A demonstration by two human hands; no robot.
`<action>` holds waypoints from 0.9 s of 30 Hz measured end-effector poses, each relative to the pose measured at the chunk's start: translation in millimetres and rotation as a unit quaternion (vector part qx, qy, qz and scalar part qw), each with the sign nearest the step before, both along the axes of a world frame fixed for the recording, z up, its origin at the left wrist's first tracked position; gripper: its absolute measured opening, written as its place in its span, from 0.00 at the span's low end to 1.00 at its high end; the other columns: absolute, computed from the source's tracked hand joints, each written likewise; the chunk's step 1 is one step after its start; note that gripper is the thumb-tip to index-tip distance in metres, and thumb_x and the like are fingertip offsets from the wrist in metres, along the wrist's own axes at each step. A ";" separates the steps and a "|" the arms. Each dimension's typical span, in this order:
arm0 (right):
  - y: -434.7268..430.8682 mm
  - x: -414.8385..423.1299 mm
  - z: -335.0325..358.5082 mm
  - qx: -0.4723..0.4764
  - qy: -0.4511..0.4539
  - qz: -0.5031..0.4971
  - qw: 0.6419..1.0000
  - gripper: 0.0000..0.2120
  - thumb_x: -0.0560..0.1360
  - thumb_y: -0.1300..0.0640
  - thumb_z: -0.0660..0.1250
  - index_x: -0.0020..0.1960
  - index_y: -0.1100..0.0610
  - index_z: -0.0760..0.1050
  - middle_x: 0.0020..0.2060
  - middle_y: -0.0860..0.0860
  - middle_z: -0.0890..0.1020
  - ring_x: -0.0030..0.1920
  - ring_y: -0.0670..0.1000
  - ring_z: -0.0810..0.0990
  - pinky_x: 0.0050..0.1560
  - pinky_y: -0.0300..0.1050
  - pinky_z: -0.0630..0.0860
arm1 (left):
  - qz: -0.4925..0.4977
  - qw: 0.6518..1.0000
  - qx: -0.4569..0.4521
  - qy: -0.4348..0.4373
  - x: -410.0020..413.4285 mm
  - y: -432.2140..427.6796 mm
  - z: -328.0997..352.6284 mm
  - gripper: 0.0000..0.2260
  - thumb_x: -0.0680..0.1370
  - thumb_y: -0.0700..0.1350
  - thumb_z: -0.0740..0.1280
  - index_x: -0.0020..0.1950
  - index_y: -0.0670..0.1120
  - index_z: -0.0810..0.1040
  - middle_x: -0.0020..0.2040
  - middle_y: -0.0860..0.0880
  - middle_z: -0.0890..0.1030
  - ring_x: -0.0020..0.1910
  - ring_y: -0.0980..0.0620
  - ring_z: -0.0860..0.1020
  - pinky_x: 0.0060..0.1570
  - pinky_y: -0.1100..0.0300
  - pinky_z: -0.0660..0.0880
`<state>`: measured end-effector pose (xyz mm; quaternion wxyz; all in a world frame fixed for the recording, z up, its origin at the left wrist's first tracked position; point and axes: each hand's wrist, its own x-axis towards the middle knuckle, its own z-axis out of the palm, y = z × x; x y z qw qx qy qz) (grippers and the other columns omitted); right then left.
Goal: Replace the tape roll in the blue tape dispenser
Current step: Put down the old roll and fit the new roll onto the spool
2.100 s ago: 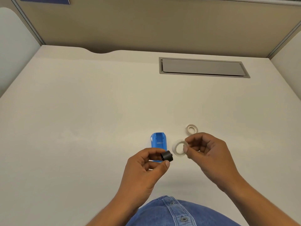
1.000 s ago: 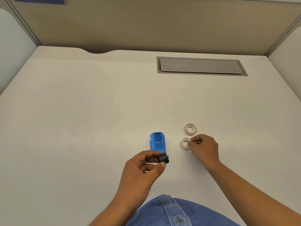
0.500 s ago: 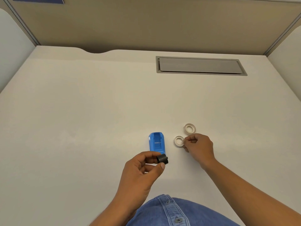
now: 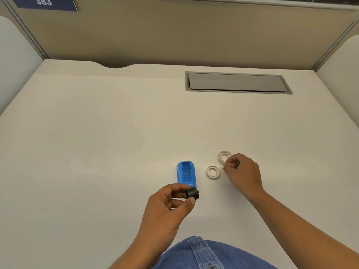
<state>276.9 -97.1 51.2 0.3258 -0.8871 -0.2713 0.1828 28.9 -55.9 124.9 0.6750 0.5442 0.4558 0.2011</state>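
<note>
The blue tape dispenser [image 4: 186, 174] lies on the white desk [image 4: 97, 152], its open top facing up. My left hand [image 4: 167, 208] hovers just in front of it and pinches a small black spool core [image 4: 192, 193] between thumb and fingers. Two whitish tape rolls lie flat to the right: a near roll [image 4: 213, 172] beside the dispenser and a far roll [image 4: 224, 156] behind it. My right hand [image 4: 243, 172] rests right of the rolls, thumb and forefinger pinched on the far roll's near rim.
A grey cable-port flap [image 4: 236, 82] is set into the desk at the back right. Beige partition walls close off the back and sides. My blue denim shirt [image 4: 200, 255] fills the bottom edge.
My right hand set the near roll down beside the dispenser, let it go and moved back-right to the far roll. My left hand has kept hold of the black core.
</note>
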 end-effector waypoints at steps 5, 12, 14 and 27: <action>7.6 8.6 0.1 -0.022 -0.075 0.056 0.995 0.11 0.68 0.54 0.73 0.49 0.49 0.76 0.46 0.47 0.77 0.46 0.51 0.77 0.40 0.44 0.70 | -0.008 1.000 -0.001 0.001 -1.0 -2.1 1.7 0.11 0.72 0.41 0.74 0.47 0.58 0.84 0.45 0.56 0.87 0.41 0.49 0.83 0.43 0.59 0.78; 17.6 18.3 -11.7 -0.080 -0.071 0.086 0.990 0.27 0.68 0.51 0.76 0.65 0.53 0.73 0.60 0.54 0.75 0.60 0.57 0.76 0.55 0.48 0.73 | -0.006 1.000 0.005 0.004 -5.4 -2.7 4.6 0.13 0.72 0.41 0.73 0.47 0.60 0.83 0.44 0.57 0.86 0.41 0.50 0.83 0.40 0.63 0.77; 19.8 19.8 -13.9 -0.088 -0.067 0.086 0.990 0.26 0.68 0.50 0.75 0.65 0.52 0.74 0.60 0.54 0.75 0.60 0.57 0.76 0.55 0.49 0.73 | -0.005 1.000 0.005 0.005 -7.0 -2.4 5.2 0.13 0.72 0.41 0.73 0.47 0.60 0.83 0.44 0.57 0.86 0.40 0.51 0.83 0.39 0.65 0.78; 13.2 12.1 15.4 0.022 -0.005 0.031 0.999 0.16 0.66 0.46 0.76 0.50 0.48 0.78 0.48 0.47 0.81 0.43 0.50 0.80 0.43 0.44 0.74 | -0.003 1.000 0.017 0.004 -12.1 0.6 9.8 0.13 0.72 0.41 0.73 0.48 0.60 0.82 0.45 0.58 0.86 0.40 0.50 0.83 0.41 0.62 0.79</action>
